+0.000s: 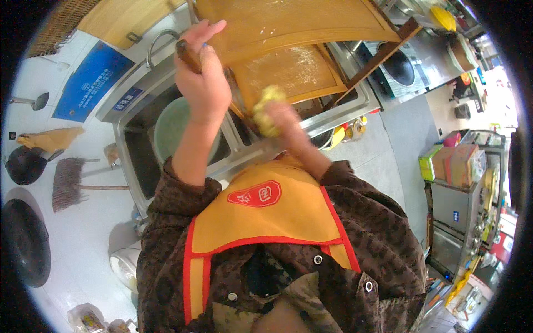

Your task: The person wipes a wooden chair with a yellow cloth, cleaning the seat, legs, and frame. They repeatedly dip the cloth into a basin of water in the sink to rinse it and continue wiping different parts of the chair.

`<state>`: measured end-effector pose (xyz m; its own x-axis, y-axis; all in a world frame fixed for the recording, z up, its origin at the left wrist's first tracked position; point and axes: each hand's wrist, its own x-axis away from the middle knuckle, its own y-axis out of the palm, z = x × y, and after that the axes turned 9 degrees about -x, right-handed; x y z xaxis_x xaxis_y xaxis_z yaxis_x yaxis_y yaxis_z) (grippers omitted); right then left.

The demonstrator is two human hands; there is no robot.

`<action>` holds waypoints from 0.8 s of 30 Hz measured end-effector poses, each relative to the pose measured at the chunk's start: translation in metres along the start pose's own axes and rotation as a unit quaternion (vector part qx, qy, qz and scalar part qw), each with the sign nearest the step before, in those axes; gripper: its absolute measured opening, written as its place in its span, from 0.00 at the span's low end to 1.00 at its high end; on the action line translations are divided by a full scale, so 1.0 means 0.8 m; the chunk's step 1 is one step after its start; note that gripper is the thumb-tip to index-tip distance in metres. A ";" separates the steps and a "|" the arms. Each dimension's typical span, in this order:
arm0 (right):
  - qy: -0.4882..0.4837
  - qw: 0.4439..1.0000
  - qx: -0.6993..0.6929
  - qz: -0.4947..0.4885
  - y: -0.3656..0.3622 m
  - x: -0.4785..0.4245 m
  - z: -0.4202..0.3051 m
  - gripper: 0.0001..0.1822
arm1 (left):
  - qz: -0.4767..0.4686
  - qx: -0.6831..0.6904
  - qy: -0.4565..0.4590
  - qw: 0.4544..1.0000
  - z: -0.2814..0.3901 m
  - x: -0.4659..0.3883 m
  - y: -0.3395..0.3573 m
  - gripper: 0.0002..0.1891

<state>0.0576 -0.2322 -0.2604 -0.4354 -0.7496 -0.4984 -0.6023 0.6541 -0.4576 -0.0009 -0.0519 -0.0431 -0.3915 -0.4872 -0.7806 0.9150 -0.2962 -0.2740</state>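
Observation:
A brown wooden piece of furniture [300, 25], seemingly a chair or stool, lies tilted across a stainless steel double sink [233, 137]. My left hand [208, 83] grips one of its wooden bars [189, 56], with the bar's end showing above the fist. In my right hand [287, 118], blurred by motion, is a yellow sponge or cloth [268, 110]. It is at the edge of the lower wooden panel [287, 70], which bears whitish patches. Below my left forearm, a pale green basin [170, 129] sits in the left bowl. Part of the right bowl is hidden by the furniture.
A curved faucet [156, 43] rises behind the left bowl. At the right is a counter with a dark round burner [393, 64]. Bottles [358, 129] stand beside the sink's right front. A brush [68, 183] and a wok [25, 241] hang on the left wall.

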 end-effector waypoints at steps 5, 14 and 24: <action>0.141 0.981 -0.076 0.110 0.017 0.055 0.023 0.23 | 0.001 -0.014 0.004 1.000 0.002 -0.001 -0.004 0.17; 0.486 0.715 -0.414 0.285 0.084 -0.027 0.001 0.17 | -0.012 0.049 0.041 0.998 -0.006 0.001 0.001 0.16; 0.220 0.956 -0.160 -0.106 0.030 -0.009 -0.074 0.19 | 0.011 0.030 0.038 0.999 -0.006 0.002 -0.001 0.15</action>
<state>0.0069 -0.2175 -0.2242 -0.4777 -0.8780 -0.0292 -0.8516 0.4710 -0.2301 -0.0018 -0.0486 -0.0469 -0.3607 -0.4312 -0.8270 0.9150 -0.3354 -0.2242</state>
